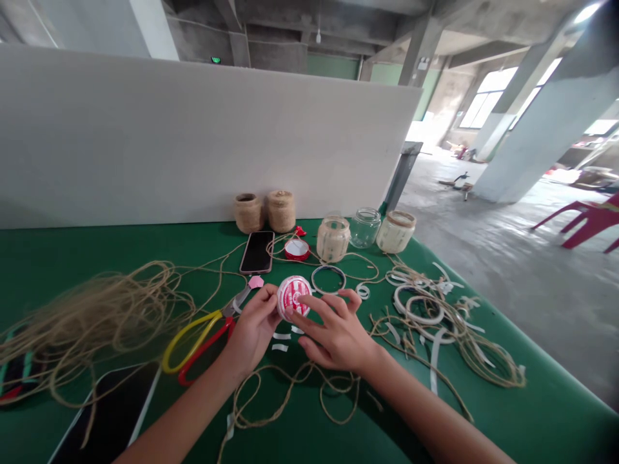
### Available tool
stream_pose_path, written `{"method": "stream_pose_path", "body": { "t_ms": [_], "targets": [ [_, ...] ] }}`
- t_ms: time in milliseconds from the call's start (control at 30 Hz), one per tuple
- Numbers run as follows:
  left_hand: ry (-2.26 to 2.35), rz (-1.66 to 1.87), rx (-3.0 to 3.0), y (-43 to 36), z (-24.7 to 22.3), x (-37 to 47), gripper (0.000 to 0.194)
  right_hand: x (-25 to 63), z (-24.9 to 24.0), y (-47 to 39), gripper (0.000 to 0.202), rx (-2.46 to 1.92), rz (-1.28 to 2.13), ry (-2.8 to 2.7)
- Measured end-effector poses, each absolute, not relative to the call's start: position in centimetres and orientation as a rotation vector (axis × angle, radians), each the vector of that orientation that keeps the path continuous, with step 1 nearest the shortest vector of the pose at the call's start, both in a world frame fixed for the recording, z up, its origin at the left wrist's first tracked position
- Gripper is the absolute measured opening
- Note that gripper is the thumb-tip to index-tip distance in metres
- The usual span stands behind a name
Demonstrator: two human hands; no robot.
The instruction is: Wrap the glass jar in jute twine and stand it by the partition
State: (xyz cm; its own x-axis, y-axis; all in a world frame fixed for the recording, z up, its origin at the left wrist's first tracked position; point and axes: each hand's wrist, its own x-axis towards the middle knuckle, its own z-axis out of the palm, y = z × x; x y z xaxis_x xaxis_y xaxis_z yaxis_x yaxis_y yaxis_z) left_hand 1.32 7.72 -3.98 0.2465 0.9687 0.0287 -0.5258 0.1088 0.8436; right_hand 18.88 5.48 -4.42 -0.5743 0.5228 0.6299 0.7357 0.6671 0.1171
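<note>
My left hand [258, 325] grips a round disc [294, 298] by its left edge, thumb and fingers closed on it. The disc has a red-and-white printed face and a pale rim; whether it is a lid or a tape roll I cannot tell. My right hand [336, 332] has its fingers spread, with fingertips at the printed face. Left of my left hand lie scissors [198, 341] with one yellow and one red handle. Short white strips [280, 347] and a loose length of twine [290, 393] lie below the hands.
Twine-wrapped jars [281, 211], a clear glass jar [365, 227] and strip-covered jars [333, 238] stand at the back. A phone [257, 252], a red-rimmed ring [296, 249], a twine heap [106, 309], a dark tablet-like slab [113, 412] and white rings [424, 310] lie around.
</note>
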Motion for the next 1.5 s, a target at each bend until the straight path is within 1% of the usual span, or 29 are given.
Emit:
{"method": "stream_pose_path", "body": {
  "t_ms": [233, 433, 533, 867, 1000, 1233, 1400, 1500],
  "targets": [
    [0.667, 1.204, 0.871, 7.6, -3.8, 1.4, 0.009, 18.4, -4.0, 5.2, 0.046, -1.009, -0.428, -2.332],
    [0.628, 1.246, 0.810, 7.8, -3.8, 1.1, 0.006, 19.0, -4.4, 5.3, 0.041, -0.936, -0.474, -2.290],
    [0.647, 1.247, 0.756, 7.9, -3.8, 0.9, 0.003, 19.0, -4.4, 5.3, 0.042, -0.930, -0.470, -2.295],
    [0.585, 1.226, 0.635, 7.8, -3.6, 1.3, 0.010, 19.2, -4.3, 5.7, 0.038, -0.868, -0.492, -2.343],
    [0.599, 1.283, 0.583, 7.9, -3.4, 1.3, 0.013, 19.5, -4.4, 5.9, 0.033, -0.812, -0.519, -2.291],
    [0.684, 1.294, 0.536, 7.8, -3.2, 1.3, 0.014, 19.2, -4.3, 5.6, 0.037, -0.750, -0.507, -2.320],
    [0.693, 1.292, 0.540, 7.9, -3.0, 1.2, 0.015, 19.4, -4.3, 5.8, 0.033, -0.749, -0.499, -2.319],
    [0.716, 1.299, 0.523, 7.9, -2.9, 1.2, 0.016, 19.3, -4.2, 5.7, 0.036, -0.748, -0.488, -2.326]
  ]
}}
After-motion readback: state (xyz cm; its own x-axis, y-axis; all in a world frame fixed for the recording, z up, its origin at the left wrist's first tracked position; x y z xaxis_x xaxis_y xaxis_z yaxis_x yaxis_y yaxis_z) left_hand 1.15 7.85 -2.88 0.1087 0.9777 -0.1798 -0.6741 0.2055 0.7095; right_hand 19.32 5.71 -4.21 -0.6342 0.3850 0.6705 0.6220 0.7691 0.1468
